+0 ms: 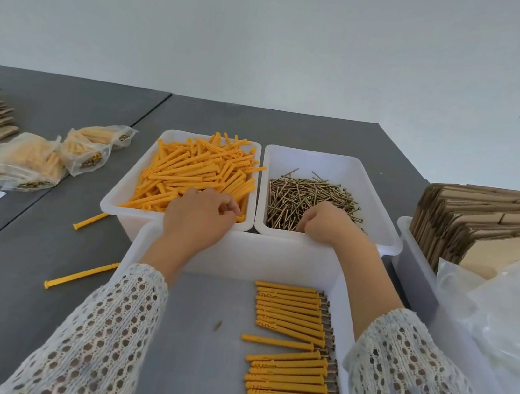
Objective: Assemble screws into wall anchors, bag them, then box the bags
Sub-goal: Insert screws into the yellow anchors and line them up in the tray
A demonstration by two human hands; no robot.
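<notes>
Now, hands: both reach forward at once, 1 into each bin, likely so an anchor and a screw come up together.
Left hand (198,213): fingers curled down into the near end of the anchors (195,171); it seems to be pinching 1, though which one is hidden under the knuckles.
Right hand (328,221): curled, knuckles up, fingertips buried in the screws (312,197); whether it holds a screw I cannot tell.
Anchor bin (119,190): white, left of the pair, heaped with orange anchors.
Screw bin (385,197): white, touching the anchor bin on its right, so each hand has its own supply straight ahead.
Tray (198,338): nearest the person, between the forearms; assembled anchors (287,351) lie in a column along its right side, screw heads pointing right, probably lined up for easy counting before bagging.
Loose anchors (82,275): 2 lie on the table (25,264) left of the tray, outside any bin.
Filled bags (40,159): far left on the table, away from the working bins.
Flat cartons (482,224): stood on edge in a bin at right, with empty plastic bags (508,318) in front, within reach for later.
Stage: assembly, judging by the unbagged column in the tray.
</notes>
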